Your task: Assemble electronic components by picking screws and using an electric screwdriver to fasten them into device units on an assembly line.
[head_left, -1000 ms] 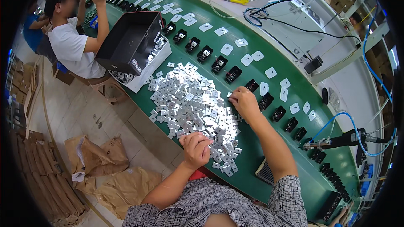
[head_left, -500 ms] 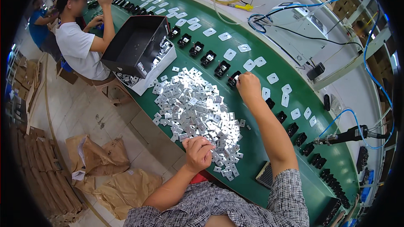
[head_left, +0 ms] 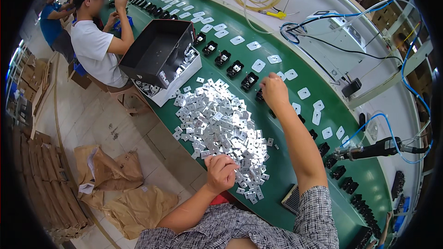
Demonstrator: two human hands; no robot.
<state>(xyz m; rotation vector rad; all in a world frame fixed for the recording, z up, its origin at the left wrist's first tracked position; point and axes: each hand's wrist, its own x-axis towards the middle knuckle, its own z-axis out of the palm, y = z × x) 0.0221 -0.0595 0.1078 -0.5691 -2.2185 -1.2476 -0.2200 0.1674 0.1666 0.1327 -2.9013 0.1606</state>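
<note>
My right hand (head_left: 275,91) reaches out over the green table, fingers bent and pinched together. Its fingertips are beside a small black part (head_left: 260,96), which the hand partly covers. Whatever may be between those fingers is too small to make out. Close to my body, my left hand (head_left: 221,173) is curled at the near edge of a heap of small silver square plates with holes (head_left: 217,115). Its closed fingers hide what they may hold. More black parts with pale pieces inside, such as this one (head_left: 249,81), run in a row beyond the heap.
Flat white rounded plates (head_left: 258,66) line the far side of the table (head_left: 295,175). A black box (head_left: 157,50) sits on a white box of silver plates at left. A black tool with a blue hose (head_left: 378,149) stands right. A co-worker (head_left: 94,46) sits at left.
The whole view has shifted slightly, so the table appears farther right and lower. My right hand has drawn up a little from the black part. My left hand stays curled by the heap.
</note>
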